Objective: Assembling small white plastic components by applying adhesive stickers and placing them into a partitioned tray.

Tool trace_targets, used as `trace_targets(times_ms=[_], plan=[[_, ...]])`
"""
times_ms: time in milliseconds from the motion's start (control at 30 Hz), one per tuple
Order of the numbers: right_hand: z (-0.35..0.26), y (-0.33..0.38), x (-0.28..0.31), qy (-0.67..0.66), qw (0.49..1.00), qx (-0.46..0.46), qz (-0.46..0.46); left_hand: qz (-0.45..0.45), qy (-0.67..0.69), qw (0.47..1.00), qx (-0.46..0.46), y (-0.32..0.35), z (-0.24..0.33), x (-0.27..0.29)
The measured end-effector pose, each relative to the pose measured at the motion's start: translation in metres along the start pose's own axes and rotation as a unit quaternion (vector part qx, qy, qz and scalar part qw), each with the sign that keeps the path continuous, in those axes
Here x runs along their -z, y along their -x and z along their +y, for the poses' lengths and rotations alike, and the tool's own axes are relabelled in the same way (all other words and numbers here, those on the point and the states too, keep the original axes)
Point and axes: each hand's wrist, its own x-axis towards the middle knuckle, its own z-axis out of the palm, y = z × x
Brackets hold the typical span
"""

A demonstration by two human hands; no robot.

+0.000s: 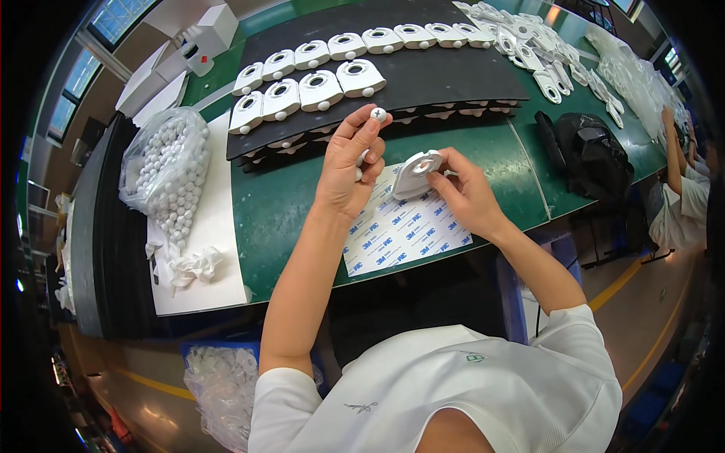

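Observation:
My left hand (350, 167) is raised over the bench, closed, with a small white ball (379, 115) pinched between thumb and fingertips. A cross-shaped mark shows on the ball's face. More white balls (360, 158) are tucked under the curled fingers of the same hand. To the right, my right hand (470, 198) grips a white plastic housing (414, 178) by its edge, tilted, with a round hole toward its top. Beneath both hands lies a white backing sheet (408, 234) with blue print.
Rows of white housings fitted with balls stand on stacked black boards (445, 75). A clear bag of white balls (170, 170) lies at left beside crumpled tissue (196, 266). Loose housings (540, 49) are heaped far right, near a black bag (593, 155). Another person (683, 185) sits at right.

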Motion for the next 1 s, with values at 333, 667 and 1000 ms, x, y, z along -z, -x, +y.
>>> trace_targets(times_ms=[333, 667, 1000], plan=[[0.001, 0.002, 0.0, -0.033, 0.998, -0.011, -0.049, -0.008, -0.002, 1.0, 0.014, -0.001, 0.0, -0.001], [0.007, -0.003, 0.028, -0.463, 0.877, -0.098, -0.078, -0.06, -0.097, 0.993, 0.033, 0.003, -0.002, -0.002], [-0.01, -0.008, 0.055, 0.101, 0.946, 0.307, 0.024, -0.065, -0.123, 0.989, 0.053, 0.005, -0.002, -0.011]])
